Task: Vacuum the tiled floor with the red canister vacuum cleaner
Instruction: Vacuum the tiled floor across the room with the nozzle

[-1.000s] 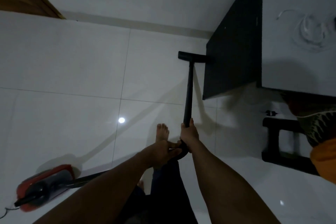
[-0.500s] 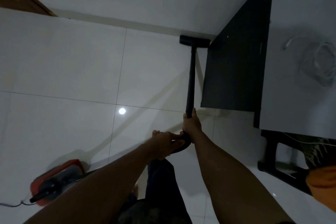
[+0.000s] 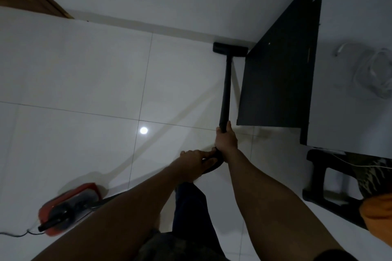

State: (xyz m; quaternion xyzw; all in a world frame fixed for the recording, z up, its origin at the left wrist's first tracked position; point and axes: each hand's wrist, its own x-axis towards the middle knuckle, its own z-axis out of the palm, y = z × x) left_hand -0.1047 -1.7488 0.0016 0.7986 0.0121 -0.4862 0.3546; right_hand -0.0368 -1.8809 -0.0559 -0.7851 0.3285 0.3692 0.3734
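Lower left of frame: red canister vacuum cleaner (image 3: 69, 207) sits on the tiled floor (image 3: 84, 82), power cord trailing off the left edge, hose running right under the forearms.

Centre: left hand (image 3: 194, 162) wrapped around the curved black handle end; right hand (image 3: 226, 141) just ahead of it, closed around the lower end of the black wand (image 3: 225, 93). Both grips look firm.

Farther, upper centre: floor nozzle (image 3: 230, 49) lies flat on the tile, hard up against the skirting (image 3: 148, 27) and just beside the dark side panel (image 3: 280, 70) of the white bench (image 3: 350, 112).

Step in hand: a forward stroke at full reach, working the wall edge beside the bench.

Next move, as judged: draw the wand back along the panel, keep the nozzle flat, then shift left for a fresh strip. Watch for the nozzle catching the panel's corner.
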